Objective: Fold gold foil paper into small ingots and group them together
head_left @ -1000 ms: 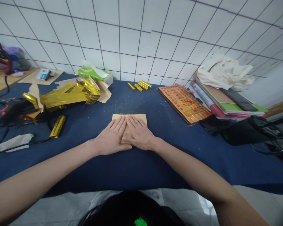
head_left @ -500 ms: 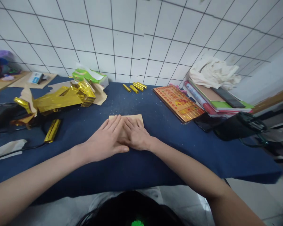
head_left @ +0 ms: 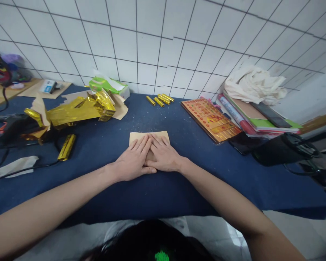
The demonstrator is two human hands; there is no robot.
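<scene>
A small tan paper sheet point(head_left: 149, 135) lies flat on the dark blue table cover point(head_left: 103, 145), in the middle in front of me. My left hand point(head_left: 132, 161) lies flat on its left half, fingers stretched forward. My right hand point(head_left: 163, 156) lies flat on its right half, and the two hands touch side by side. Most of the paper is hidden under my palms; only its far edge shows.
Crumpled gold foil point(head_left: 76, 108) and a gold roll point(head_left: 66, 146) lie at the left near a black tool with cables point(head_left: 13, 127). Several small gold rolls point(head_left: 160, 99) sit by the tiled wall. At the right are a printed gold sheet stack point(head_left: 212, 119), books point(head_left: 255, 117) and a black object point(head_left: 285, 148).
My hands stay pressed flat on the paper, barely shifting. The view swung slightly left and back again.
</scene>
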